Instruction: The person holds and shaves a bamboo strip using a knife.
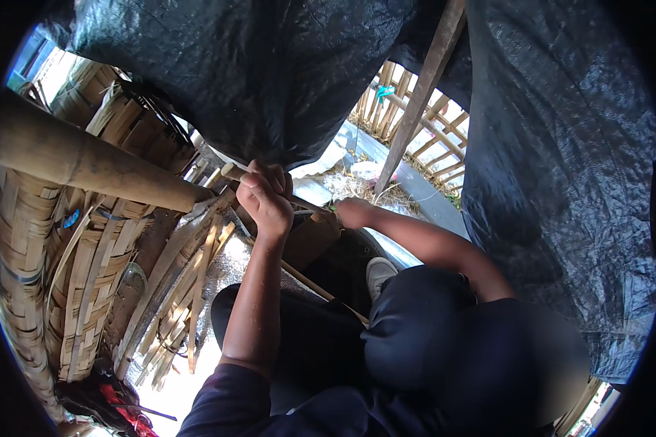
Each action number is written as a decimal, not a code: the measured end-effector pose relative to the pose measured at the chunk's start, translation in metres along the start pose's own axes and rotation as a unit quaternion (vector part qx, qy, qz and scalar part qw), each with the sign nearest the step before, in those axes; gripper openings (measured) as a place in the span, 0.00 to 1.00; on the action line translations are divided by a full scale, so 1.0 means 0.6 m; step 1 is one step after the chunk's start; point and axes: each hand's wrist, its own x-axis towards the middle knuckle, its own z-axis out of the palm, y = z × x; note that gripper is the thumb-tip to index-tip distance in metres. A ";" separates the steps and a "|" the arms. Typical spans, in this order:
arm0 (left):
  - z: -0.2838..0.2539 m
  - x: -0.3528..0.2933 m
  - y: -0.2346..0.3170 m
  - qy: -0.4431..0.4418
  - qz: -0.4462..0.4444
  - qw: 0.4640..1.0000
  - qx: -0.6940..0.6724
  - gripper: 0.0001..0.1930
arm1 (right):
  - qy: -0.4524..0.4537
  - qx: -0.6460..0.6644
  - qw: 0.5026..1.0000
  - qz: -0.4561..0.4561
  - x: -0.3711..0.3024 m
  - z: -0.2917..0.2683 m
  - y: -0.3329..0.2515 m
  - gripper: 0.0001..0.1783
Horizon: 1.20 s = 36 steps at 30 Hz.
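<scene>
Nearest, a dark sleeve [229, 400] covers the left upper arm, and the legs in dark trousers [415, 320] are bent, with a pale shoe [379, 275] showing just past the right knee. A long thin stick [306, 281] slants between the legs. Farther out, the left hand [267, 200] has its grip closed around a slim wooden rod [233, 172], whose blunt end juts out left of the fist; its other side points toward the right hand [353, 213]. The fingers of that hand are hidden, so I cannot tell whether its grip is wide or narrow. Off to the left, split bamboo strips [200, 291] lean near woven bamboo [87, 291], under a thick bamboo pole [87, 162]. Beyond, black plastic sheeting [270, 80] hangs beside a slanting wooden post [424, 91], and past it stands a slatted bamboo fence [441, 138] with a teal tie [384, 92]
</scene>
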 end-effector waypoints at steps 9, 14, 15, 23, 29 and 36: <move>-0.030 -0.045 0.010 0.045 0.035 0.998 0.019 0.28 | 0.008 -0.197 0.971 0.132 -0.042 -0.236 -0.078 0.16; -0.032 -0.065 0.027 0.046 0.056 0.997 0.022 0.27 | 0.112 -0.150 0.975 0.122 -0.125 -0.364 -0.137 0.14; -0.025 -0.069 0.028 0.049 0.050 0.997 0.023 0.28 | 0.139 -0.136 0.972 0.130 -0.141 -0.385 -0.141 0.15; -0.078 -0.124 0.049 0.084 0.041 0.996 -0.013 0.29 | 0.325 0.075 0.941 0.061 -0.297 -0.406 -0.244 0.15; -0.138 -0.127 0.057 0.195 0.044 0.980 0.018 0.29 | 0.419 0.161 0.894 0.012 -0.362 -0.380 -0.359 0.15; -0.148 -0.113 0.058 0.284 0.005 0.959 0.006 0.30 | 0.378 0.165 0.904 0.108 -0.247 -0.212 -0.357 0.12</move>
